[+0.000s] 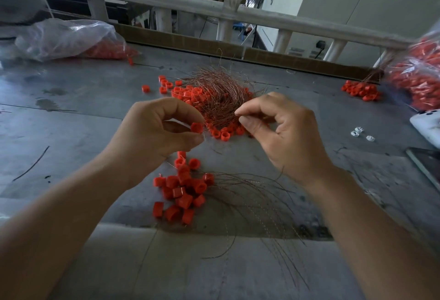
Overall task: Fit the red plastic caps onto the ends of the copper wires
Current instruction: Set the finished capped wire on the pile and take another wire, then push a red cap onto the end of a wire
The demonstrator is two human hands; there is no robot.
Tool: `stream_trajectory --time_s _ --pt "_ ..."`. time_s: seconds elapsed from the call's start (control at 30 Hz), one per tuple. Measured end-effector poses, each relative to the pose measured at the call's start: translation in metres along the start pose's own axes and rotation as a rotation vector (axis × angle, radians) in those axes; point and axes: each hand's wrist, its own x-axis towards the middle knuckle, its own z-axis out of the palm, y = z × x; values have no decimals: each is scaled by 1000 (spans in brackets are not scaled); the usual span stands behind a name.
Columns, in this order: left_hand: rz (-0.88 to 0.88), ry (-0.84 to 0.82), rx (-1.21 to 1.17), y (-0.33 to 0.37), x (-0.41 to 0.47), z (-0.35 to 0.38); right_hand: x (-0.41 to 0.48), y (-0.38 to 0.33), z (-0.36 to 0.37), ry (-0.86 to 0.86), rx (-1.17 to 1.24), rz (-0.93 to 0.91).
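My left hand (157, 130) pinches one red plastic cap (197, 127) between thumb and fingertips above the grey table. My right hand (283, 133) is beside it, its thumb and forefinger pinching a thin copper wire (238, 113) near its end. Behind both hands lies a tangled bundle of copper wires (219, 95) on a heap of loose red caps (190, 92). Nearer to me sits a cluster of caps fitted on wires (183, 192), their wires (257, 207) fanning to the right and toward me.
A clear bag of red caps (71, 38) lies at the back left, another bag (419, 71) at the right with a small cap pile (360, 90) beside it. White bits (357, 132) and a white device (428, 126) sit at the right edge. A railing (166, 0) borders the table.
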Motion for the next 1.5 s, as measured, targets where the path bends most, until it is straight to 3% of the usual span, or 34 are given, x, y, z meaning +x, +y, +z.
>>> stream_trajectory --time_s 0.2,0.47,1.03,1.27,1.5 --pt "6 -37 -25 4 -2 3 -1 -12 1 -37 -5 -72" --pt "13 -75 -113 4 -2 5 -3 -14 3 -62 20 -33" --pt "98 -65 -52 3 -4 9 -6 -18 12 -205 127 54" --pt "96 -79 -130 5 -6 10 -6 -17 11 -214 112 95" --pt "18 -194 -373 6 -5 6 -4 -19 2 -161 135 158"
